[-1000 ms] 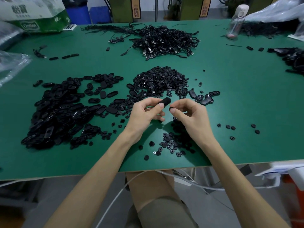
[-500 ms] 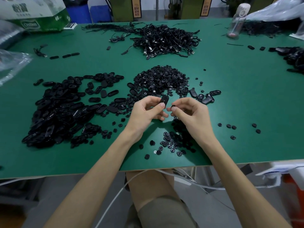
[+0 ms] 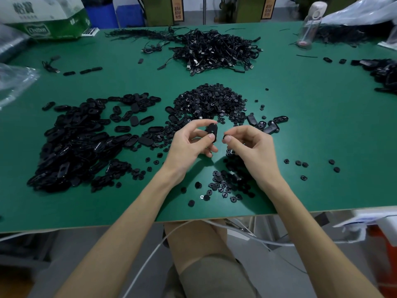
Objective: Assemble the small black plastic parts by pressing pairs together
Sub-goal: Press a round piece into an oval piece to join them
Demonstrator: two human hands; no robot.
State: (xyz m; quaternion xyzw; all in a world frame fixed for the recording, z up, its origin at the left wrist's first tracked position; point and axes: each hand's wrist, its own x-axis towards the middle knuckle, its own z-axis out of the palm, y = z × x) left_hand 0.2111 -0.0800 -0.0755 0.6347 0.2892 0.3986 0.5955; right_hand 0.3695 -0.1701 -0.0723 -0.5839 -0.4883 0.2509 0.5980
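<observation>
My left hand (image 3: 190, 144) pinches a black oval plastic part (image 3: 212, 130) between thumb and forefinger, held upright above the green table (image 3: 311, 130). My right hand (image 3: 252, 150) is closed on a small round black part (image 3: 225, 137), of which only an edge shows at the fingertips. The two parts sit a finger's width apart, not touching. A heap of oval parts (image 3: 79, 138) lies to the left. Small round parts are piled behind my hands (image 3: 211, 102) and scattered below them (image 3: 227, 184).
A tangle of black cables (image 3: 214, 50) lies at the back centre. A clear bottle (image 3: 309, 26) stands back right, a green-and-white carton (image 3: 47, 20) back left. A few joined pieces (image 3: 268, 124) rest right of my hands. The table's near edge (image 3: 214, 220) is close to my lap.
The oval part in my left hand has turned from lying flat to standing upright, and both hands have risen slightly. The right hand's fingertips stay close beside it.
</observation>
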